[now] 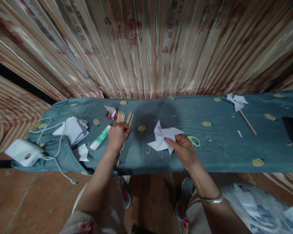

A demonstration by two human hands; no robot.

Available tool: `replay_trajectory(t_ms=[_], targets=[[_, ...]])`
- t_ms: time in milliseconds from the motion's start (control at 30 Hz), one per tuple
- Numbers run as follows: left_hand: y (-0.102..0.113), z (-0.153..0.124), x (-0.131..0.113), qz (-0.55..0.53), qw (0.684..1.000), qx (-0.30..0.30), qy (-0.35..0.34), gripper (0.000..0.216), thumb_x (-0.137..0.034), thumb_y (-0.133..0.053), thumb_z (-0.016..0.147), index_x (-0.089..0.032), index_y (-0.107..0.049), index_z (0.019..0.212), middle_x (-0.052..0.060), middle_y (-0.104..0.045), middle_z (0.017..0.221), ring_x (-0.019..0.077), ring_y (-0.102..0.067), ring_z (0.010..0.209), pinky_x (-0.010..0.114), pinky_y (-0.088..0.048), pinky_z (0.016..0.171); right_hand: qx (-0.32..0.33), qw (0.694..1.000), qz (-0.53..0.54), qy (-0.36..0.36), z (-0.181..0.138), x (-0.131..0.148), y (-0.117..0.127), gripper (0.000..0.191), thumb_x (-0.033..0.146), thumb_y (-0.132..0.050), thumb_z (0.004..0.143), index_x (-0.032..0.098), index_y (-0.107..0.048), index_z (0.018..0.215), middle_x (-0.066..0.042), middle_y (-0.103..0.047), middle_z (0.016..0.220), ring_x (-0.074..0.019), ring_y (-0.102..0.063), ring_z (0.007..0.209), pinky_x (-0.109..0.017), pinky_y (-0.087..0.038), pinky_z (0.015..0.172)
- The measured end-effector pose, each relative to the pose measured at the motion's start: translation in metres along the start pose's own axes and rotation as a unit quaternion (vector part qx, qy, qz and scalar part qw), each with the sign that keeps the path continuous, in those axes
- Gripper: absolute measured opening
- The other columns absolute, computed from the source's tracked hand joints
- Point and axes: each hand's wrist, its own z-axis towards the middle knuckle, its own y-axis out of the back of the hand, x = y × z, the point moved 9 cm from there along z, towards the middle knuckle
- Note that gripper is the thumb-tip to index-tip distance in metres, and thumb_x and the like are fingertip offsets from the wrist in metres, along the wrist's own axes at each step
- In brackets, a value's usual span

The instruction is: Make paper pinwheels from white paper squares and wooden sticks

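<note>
Two bare hands are shown over a cloth-covered surface (229,152), each given to a different item. A white paper pinwheel (172,132) is held by the right hand (178,143) near the middle of the surface; the paper is pinched between thumb and fingers close to the hub, at which a small dark spot, perhaps a pin head, is seen. By this grip the centre is apparently kept closed while most of the blades are left free and uncreased. The left hand (124,129) is laid, fingers curled and narrow, on a loose row of wooden sticks (131,119); whether one is actually gripped cannot be told. The sticks are laid roughly side by side, an arrangement by which single ones can presumably be picked out easily. Beyond them an open red-and-white box (110,113) of small shiny pieces is set, its lid raised, so that the contents are exposed. To the left of that hand a glue tube (100,137) is placed, and farther left a stack of white paper (74,130) is gathered, probably so that the middle is kept for handwork. A pale green loop, likely a scissor handle (194,141), is seen just beside the right hand. At the far right a pinwheel mounted on a stick (237,102) is laid flat, well apart from the loose supplies.
</note>
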Motion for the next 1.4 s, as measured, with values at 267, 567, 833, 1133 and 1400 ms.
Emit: replay_trajectory(t_ms=[267, 567, 833, 1133, 1400], targets=[[0.013, -0.012, -0.007, -0.405, 0.909, -0.036, 0.095, 0.015, -0.029, -0.063, 0.074, -0.015, -0.065, 0.074, 0.002, -0.067, 0.068, 0.0151, -0.061, 0.064, 0.027, -0.047, 0.065, -0.014, 1.000, -0.014, 0.022, -0.002, 0.009, 0.003, 0.024, 0.039, -0.085, 0.060, 0.023, -0.074, 0.076, 0.001, -0.075, 0.080, -0.0181, -0.067, 0.075, -0.030, -0.053, 0.075], [-0.050, -0.080, -0.100, -0.741, 0.595, 0.236, 0.201, 0.036, -0.038, -0.086, 0.049, -0.013, -0.067, 0.067, -0.003, -0.058, 0.054, 0.0058, -0.045, 0.045, 0.020, -0.035, 0.048, 0.086, 0.965, -0.227, 0.095, -0.046, 0.042, -0.015, 0.014, 0.034, -0.072, 0.076, 0.022, -0.074, 0.082, -0.001, -0.074, 0.075, -0.0157, -0.065, 0.066, -0.025, -0.051, 0.060], [-0.064, -0.106, -0.117, -0.734, 0.565, 0.317, 0.202, 0.036, -0.038, -0.089, 0.041, -0.012, -0.067, 0.056, -0.001, -0.054, 0.048, 0.0056, -0.041, 0.042, 0.020, -0.029, 0.043, 0.060, 0.864, -0.404, 0.295, -0.075, 0.084, -0.032, 0.014, 0.015, -0.059, 0.082, 0.024, -0.068, 0.089, 0.000, -0.074, 0.087, -0.0146, -0.070, 0.080, -0.022, -0.053, 0.071], [-0.053, -0.108, -0.119, -0.728, 0.576, 0.338, 0.155, 0.032, -0.036, -0.087, 0.049, -0.012, -0.075, 0.066, -0.002, -0.051, 0.044, 0.0041, -0.036, 0.040, 0.021, -0.022, 0.045, -0.032, 0.773, -0.445, 0.451, -0.102, 0.117, -0.031, 0.025, 0.008, -0.055, 0.083, 0.026, -0.061, 0.098, -0.001, -0.074, 0.086, -0.0158, -0.071, 0.082, -0.027, -0.056, 0.074], [-0.053, -0.108, -0.112, -0.712, 0.603, 0.327, 0.149, 0.030, -0.038, -0.088, 0.051, -0.015, -0.074, 0.064, -0.004, -0.048, 0.045, 0.0044, -0.036, 0.042, 0.022, -0.024, 0.047, -0.052, 0.752, -0.444, 0.484, -0.105, 0.122, -0.032, 0.026, 0.008, -0.057, 0.084, 0.026, -0.061, 0.102, -0.003, -0.074, 0.087, -0.0165, -0.071, 0.082, -0.028, -0.057, 0.075]])
